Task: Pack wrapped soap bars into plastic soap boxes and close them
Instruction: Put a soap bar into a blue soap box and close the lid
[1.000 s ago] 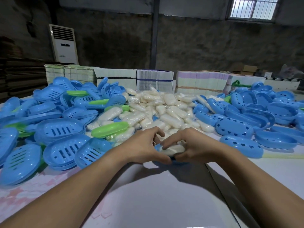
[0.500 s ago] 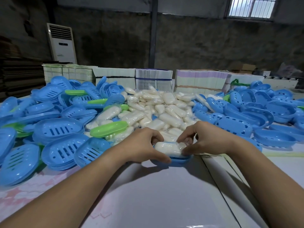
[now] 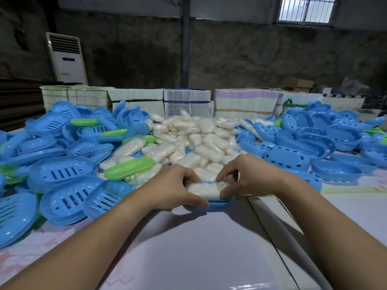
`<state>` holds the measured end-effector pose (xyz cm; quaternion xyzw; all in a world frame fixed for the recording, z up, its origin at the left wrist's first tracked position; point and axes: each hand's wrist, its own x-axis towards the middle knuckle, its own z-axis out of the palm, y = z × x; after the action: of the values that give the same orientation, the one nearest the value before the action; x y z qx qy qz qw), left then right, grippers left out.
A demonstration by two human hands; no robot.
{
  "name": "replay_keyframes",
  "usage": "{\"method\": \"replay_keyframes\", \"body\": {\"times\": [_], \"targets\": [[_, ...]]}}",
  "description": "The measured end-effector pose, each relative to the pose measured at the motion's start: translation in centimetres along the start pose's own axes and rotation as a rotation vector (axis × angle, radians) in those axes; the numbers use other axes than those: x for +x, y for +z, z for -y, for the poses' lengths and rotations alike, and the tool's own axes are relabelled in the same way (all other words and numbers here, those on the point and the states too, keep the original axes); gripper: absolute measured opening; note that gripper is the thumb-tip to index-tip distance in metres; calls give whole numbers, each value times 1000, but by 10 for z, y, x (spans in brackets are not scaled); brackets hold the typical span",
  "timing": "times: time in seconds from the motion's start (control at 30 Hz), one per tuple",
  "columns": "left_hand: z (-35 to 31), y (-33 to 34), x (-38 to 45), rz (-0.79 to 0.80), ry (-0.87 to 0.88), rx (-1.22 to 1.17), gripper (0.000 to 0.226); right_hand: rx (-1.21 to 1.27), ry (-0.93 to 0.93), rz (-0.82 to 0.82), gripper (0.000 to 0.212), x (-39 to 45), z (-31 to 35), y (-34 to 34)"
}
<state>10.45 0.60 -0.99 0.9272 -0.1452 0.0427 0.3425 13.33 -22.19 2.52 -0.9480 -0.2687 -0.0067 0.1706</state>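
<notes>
A white wrapped soap bar lies in a blue soap box base on the table's middle. My left hand grips the left end of the base and the bar, thumb along the front rim. My right hand pinches the bar's right end, thumb at the front and curled fingers behind it. Behind my hands lies a heap of wrapped soap bars. Blue slotted trays are piled at the left, blue heart-holed lids at the right.
A green tray sits just left of my left hand. Stacks of flat cartons line the table's far edge. The white table top stretches toward me. An air conditioner stands at the back wall.
The box base with the soap has shown more between my hands, which have drawn slightly apart. My right hand has shifted to the bar's right end.
</notes>
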Motion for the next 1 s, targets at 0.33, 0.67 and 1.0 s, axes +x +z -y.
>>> {"method": "replay_keyframes", "body": {"times": [0.33,0.67,1.0], "targets": [[-1,2,-1,-13,-11,-6,52,-77,340,-550,37,11,-49,-8],[-6,9,-3,-15,56,26,39,-356,775,-408,52,15,-92,-2],[0,15,-3,64,75,-45,63,-369,655,-666,61,16,-92,-8]]}}
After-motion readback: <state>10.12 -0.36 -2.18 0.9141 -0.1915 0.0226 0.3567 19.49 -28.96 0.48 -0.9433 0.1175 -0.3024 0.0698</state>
